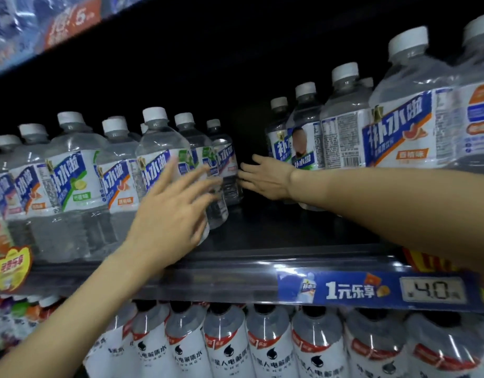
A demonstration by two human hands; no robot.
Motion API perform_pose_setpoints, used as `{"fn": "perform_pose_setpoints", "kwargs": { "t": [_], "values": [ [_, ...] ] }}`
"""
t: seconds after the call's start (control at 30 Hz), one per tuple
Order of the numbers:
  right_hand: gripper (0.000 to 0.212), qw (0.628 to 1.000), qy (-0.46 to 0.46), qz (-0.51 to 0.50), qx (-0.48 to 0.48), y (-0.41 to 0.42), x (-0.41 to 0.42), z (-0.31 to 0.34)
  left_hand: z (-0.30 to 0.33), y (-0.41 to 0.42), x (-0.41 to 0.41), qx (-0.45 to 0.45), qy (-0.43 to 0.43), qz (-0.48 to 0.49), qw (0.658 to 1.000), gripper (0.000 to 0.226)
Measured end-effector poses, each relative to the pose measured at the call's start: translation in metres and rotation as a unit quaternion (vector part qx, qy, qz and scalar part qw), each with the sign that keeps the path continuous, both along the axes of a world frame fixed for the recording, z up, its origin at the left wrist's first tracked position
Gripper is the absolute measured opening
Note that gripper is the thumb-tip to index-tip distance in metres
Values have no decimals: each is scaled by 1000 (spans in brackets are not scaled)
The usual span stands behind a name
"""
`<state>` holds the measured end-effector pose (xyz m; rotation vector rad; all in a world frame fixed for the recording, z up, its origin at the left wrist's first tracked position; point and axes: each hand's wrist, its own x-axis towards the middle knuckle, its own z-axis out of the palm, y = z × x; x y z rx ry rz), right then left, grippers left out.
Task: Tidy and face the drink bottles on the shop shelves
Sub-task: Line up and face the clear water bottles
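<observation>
Two groups of clear white-capped drink bottles stand on the middle shelf (235, 257), one on the left and one on the right, with a dark bare gap of shelf between them. In the left group, the front bottle (164, 165) at the gap's edge stands upright with its blue-and-white label facing out, and a far bottle (227, 170) stands deeper behind it. The left hand (170, 214) reaches up from the lower left, its fingers (197, 181) spread and straight, lying across the front bottle's right side (blur hides whether they press or only hover). The right hand (265, 178) comes in from the right across the gap, fingers straight and apart, their tips at the far bottle's side; it grips nothing. Its forearm passes in front of the right group of bottles (344, 132), whose labels face several ways. Along the shelf's near edge runs a blue price strip (371, 290) with a display reading 4.0, and a yellow tag (11, 268) hangs at the left. Below, a row of black-capped bottles (262, 345) with white labels fills the lower shelf.
</observation>
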<state>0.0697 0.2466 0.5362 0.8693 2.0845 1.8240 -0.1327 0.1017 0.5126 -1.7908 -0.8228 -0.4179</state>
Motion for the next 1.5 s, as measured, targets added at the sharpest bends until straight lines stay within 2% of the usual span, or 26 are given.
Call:
{"fn": "perform_pose_setpoints", "kwargs": {
  "t": [0.03, 0.1, 0.2, 0.27, 0.3, 0.37, 0.43, 0.67, 0.77, 0.97, 1.07, 1.13, 1.27, 1.37, 1.43, 1.5],
  "values": [
    [52, 1000, -13, -22, 6, -3, -1, -1, 5, 3, 7, -20, 51, 31, 998, 44],
    [55, 999, -22, -42, 5, -7, -3, -3, 13, 8, 27, -46, 91, 113, 988, 49],
    [57, 998, 7, -55, 10, -10, -3, 4, 14, 20, 49, -94, 119, 314, 937, 56],
    [51, 999, 32, -8, -12, -13, -5, 4, 16, 22, 56, -108, 122, 380, 911, 58],
    [47, 998, 45, 29, -33, -14, -5, 4, 15, 22, 57, -106, 120, 387, 908, 58],
    [40, 993, 38, 107, -19, -8, -11, 5, 13, 20, 58, -104, 115, 386, 909, 57],
    [37, 992, -2, 121, 21, -3, -21, 5, 12, 20, 59, -100, 116, 383, 911, 56],
    [65, 996, -68, 4, 59, 21, -34, 11, 12, 16, 51, -90, 87, 347, 930, 51],
    [67, 991, -100, -24, 88, 21, -43, 11, 8, 17, 46, -57, 84, 320, 942, 50],
    [79, 978, -134, -68, 146, 18, -47, 22, 9, 20, 46, -82, 80, 308, 944, 54],
    [79, 977, -146, -69, 142, 16, -46, 24, 7, 22, 40, -36, 67, 248, 966, 48],
    [78, 981, -125, -72, 129, 11, -42, 26, 6, 25, 37, -39, 47, 187, 980, 49],
    [70, 986, -115, -70, 98, -9, -25, 29, 4, 27, 36, -9, 35, 177, 984, 37],
    [54, 989, -116, -40, 81, -32, -11, 34, 4, 27, 35, 27, 14, 142, 989, 32],
    [44, 993, -100, -16, 60, -47, -5, 38, 5, 26, 35, 69, -24, 85, 994, 31],
    [36, 995, -76, 58, 35, -61, 5, 44, 4, 21, 32, 112, -75, 13, 991, 25]
  ]
}}
